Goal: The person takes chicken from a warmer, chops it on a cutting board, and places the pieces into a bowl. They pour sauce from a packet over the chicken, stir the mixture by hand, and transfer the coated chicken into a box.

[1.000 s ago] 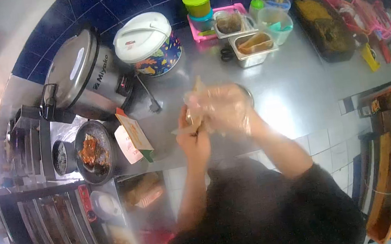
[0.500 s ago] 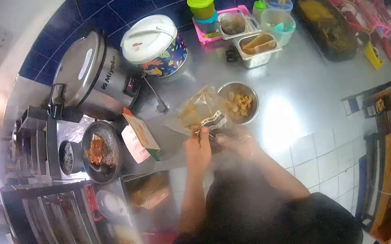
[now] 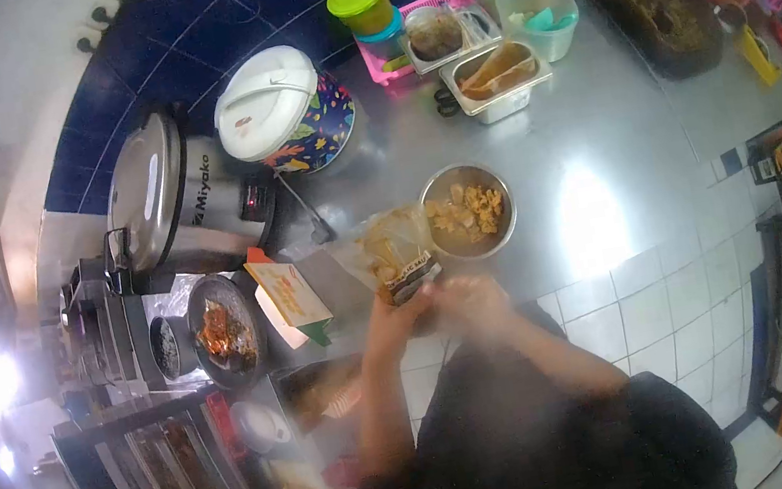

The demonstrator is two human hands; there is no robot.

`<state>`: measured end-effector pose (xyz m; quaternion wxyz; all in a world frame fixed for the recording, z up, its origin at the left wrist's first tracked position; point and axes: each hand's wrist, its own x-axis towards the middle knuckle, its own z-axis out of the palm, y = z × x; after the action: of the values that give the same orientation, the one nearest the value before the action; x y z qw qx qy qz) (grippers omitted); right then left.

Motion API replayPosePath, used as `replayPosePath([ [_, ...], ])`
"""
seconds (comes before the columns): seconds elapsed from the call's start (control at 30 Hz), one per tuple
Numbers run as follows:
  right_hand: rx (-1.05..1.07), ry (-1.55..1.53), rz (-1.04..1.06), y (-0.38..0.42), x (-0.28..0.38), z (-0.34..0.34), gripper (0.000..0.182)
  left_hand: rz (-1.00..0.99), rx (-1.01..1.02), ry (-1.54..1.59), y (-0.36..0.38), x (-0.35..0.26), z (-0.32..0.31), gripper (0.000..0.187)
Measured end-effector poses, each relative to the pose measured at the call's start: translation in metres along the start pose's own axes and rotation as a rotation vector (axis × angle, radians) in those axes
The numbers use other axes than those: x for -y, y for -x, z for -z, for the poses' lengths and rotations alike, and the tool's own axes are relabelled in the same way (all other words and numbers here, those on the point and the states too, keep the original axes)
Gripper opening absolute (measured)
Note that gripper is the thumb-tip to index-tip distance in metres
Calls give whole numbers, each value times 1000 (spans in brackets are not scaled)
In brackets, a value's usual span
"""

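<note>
A clear plastic bag point(image 3: 390, 248) with brown food inside and a dark printed label is held in front of my body. My left hand point(image 3: 400, 316) is wrapped round the bag's lower end. Close beside it, my right hand point(image 3: 473, 303) is blurred, and what its fingers hold cannot be made out. Just beyond my hands, a round metal bowl point(image 3: 508, 224) with pale brown chunks rests on the steel counter point(image 3: 379, 165). The bag's edge reaches close to the bowl's left rim.
An open carton point(image 3: 289, 292) and a black mortar point(image 3: 252, 341) with red food lie left. Behind are a Miyako cooker point(image 3: 213, 205), a white-lidded container point(image 3: 265, 111), metal trays point(image 3: 501, 101) and plastic tubs point(image 3: 540, 20). A dark board point(image 3: 653, 3) lies far right.
The camera view has shifted and tilted. The bag is tipped more to the left, with its label lower, and my hands are still together at its lower end.
</note>
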<state>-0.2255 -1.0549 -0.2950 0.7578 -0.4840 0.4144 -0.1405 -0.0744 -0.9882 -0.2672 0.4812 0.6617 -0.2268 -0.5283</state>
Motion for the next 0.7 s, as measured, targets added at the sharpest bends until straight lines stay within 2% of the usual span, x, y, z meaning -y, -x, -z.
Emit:
replayPosePath([
  [0.07,-5,29,57,0,-8,3,28,139,-37,12,-2,-5,-7,49],
  [0.1,85,-130,122,-5,-25,5,29,148,-27,8,-5,-1,-7,49],
  [0.13,175,-287,188,-9,-39,9,30,35,6,-71,-10,8,-4,50],
  [0.17,165,-286,185,-11,-48,15,30,-83,39,-146,-15,15,-4,50],
  [0.2,75,8,322,-13,-55,21,28,-79,46,-143,-18,20,-4,50],
  [0.23,-15,303,454,-13,-59,27,26,-20,-32,84,-20,23,-4,48],
  [0.27,-19,301,452,-6,-48,35,26,40,-111,308,-21,23,-4,47],
  [0.3,-27,258,320,2,-35,46,27,42,-108,304,-22,19,-3,47],
  [0.33,-30,215,188,6,-26,55,28,11,-51,375,-21,13,-4,44],
  [0.37,-27,214,188,2,-29,61,28,-22,5,447,-21,9,-5,41],
  [0.4,12,8,142,-5,-35,66,33,-24,2,446,-23,9,-5,41],
  [0.43,51,-199,94,-8,-34,68,40,85,-75,450,-26,13,-5,36],
  [0.47,52,-201,93,-11,-32,68,40,195,-151,453,-30,17,-5,32],
  [0.53,71,-262,166,-18,-25,58,56,205,-117,539,-38,27,-5,32],
  [0.6,106,-236,232,-39,-40,48,60,218,-80,617,-43,22,-14,34],
  [0.67,145,-208,289,-58,-47,36,64,166,-272,319,-46,8,-32,31],
  [0.7,188,-206,257,-69,-44,29,65,171,-277,315,-49,9,-34,31],
])
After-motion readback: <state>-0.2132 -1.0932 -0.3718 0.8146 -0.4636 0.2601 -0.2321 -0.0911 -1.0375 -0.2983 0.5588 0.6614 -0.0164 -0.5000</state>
